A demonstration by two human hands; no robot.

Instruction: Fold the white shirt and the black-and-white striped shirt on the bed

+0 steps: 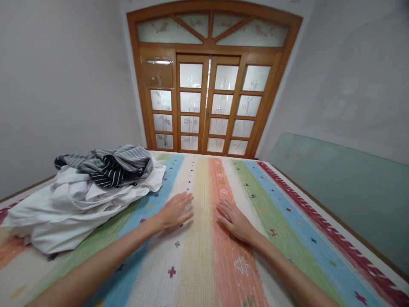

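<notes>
Bare forearms (96, 265) reach over the striped cloth (194, 264), which lies flat, probably spread as a covering. Left hand (177, 212) and right hand (235, 219) sit palm down over its middle, apart from each other, perhaps simply at rest; whether they bear weight, I cannot tell. Left fingers are slightly spread, the right ones closer together, and neither set pinches anything. White clothes (79, 207) lie heaped at the left, a striped garment (134, 164) crumpled on top, likely put there for easy reach.
</notes>
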